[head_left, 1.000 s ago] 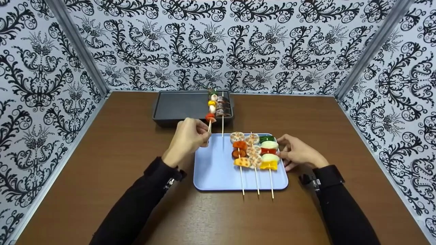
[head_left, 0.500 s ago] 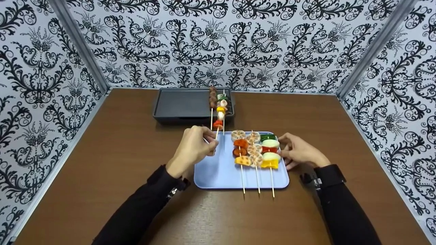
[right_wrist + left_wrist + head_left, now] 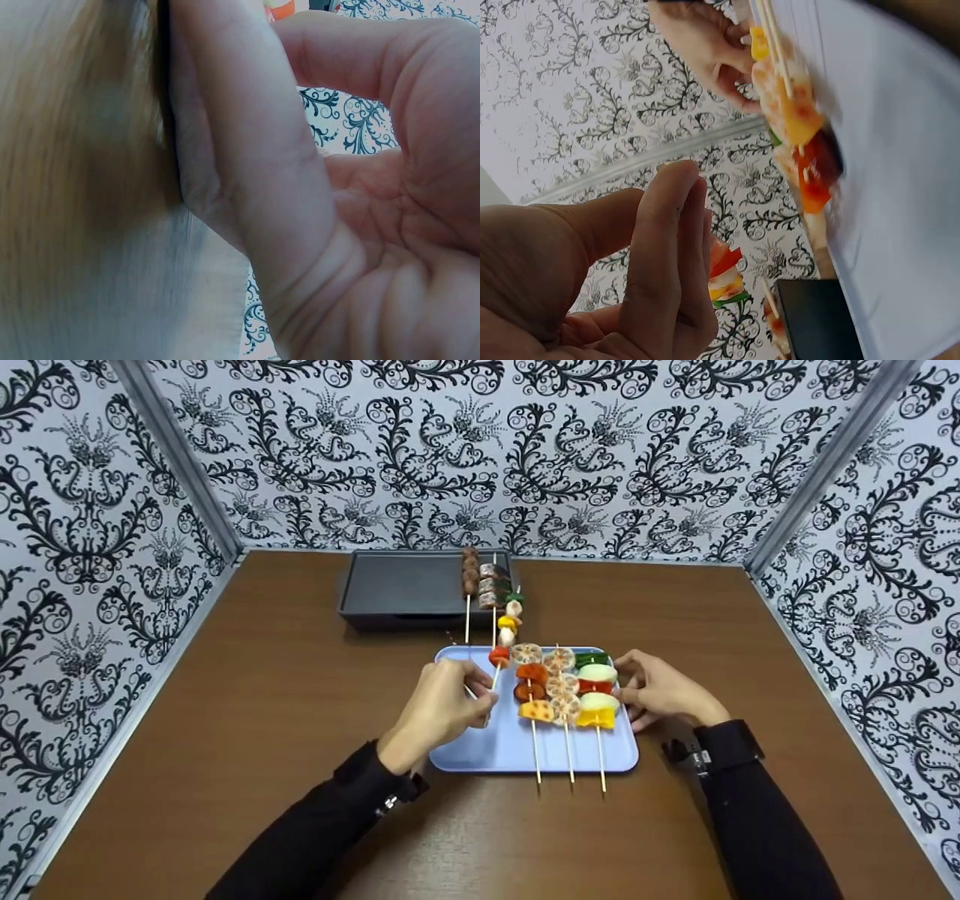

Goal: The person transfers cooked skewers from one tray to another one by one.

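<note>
My left hand (image 3: 444, 701) pinches the bare stick end of a vegetable skewer (image 3: 508, 634) with red, white, yellow and green pieces. Its food end points away, over the far edge of the light blue tray (image 3: 469, 750). The left wrist view shows the skewer's pieces (image 3: 726, 271) beyond my fingers, which hide the stick. At the tray's right side, my right hand (image 3: 664, 690) grips the rim. On the tray's right half lie a skewer of orange and brown-red slices (image 3: 531, 673), a lotus-root skewer (image 3: 561, 686) and an onion-and-pepper skewer (image 3: 597, 701).
A dark grey grill pan (image 3: 405, 585) stands behind the tray. A meatball skewer (image 3: 470, 574) and a dark-and-speckled skewer (image 3: 488, 585) lie at its right end, sticks jutting over the front edge. Patterned walls (image 3: 480, 457) enclose the wooden table (image 3: 247, 697).
My left hand has drawn the vegetable skewer back from the grill pan and rightward over the tray, uncovering the meatball skewer. My right hand stays at the tray's rim.
</note>
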A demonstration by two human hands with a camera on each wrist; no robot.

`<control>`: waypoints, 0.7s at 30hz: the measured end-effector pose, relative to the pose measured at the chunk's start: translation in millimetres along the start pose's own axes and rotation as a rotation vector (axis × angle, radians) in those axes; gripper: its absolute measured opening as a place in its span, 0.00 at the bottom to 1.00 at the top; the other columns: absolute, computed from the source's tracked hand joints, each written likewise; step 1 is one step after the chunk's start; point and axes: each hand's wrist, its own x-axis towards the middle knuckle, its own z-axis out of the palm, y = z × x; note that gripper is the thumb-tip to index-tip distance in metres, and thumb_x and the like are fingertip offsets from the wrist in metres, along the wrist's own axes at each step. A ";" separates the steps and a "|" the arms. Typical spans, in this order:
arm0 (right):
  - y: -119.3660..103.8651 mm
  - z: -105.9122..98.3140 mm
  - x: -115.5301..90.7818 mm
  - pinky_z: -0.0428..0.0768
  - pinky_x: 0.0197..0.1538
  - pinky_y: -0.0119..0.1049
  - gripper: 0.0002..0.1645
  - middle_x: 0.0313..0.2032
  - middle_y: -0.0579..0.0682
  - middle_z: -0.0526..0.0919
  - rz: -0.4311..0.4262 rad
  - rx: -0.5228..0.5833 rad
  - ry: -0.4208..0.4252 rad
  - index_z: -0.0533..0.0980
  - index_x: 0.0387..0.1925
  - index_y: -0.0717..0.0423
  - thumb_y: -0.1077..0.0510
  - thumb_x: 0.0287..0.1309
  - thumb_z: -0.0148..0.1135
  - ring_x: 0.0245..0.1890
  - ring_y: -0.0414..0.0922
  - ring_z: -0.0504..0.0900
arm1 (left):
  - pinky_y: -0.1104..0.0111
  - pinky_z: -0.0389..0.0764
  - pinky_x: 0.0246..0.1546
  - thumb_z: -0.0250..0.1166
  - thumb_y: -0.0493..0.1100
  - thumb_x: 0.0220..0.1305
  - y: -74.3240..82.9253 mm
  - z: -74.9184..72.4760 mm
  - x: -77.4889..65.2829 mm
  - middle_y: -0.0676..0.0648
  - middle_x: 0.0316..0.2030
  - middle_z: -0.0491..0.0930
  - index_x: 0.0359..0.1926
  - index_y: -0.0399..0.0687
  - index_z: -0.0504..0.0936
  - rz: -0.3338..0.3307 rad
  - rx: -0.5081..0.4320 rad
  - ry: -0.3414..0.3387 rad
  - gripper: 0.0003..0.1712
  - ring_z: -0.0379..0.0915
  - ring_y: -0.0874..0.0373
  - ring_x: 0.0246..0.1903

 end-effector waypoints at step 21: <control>-0.1 -0.3 0.8 0.89 0.32 0.53 0.34 0.40 0.66 0.77 0.002 -0.003 0.003 0.60 0.69 0.58 0.63 0.66 0.65 0.28 0.57 0.83 | 0.75 0.82 0.22 0.72 0.37 0.56 -14.7 15.9 -28.9 0.57 0.23 0.83 0.34 0.42 0.86 0.038 0.144 -0.029 0.04 0.77 0.70 0.18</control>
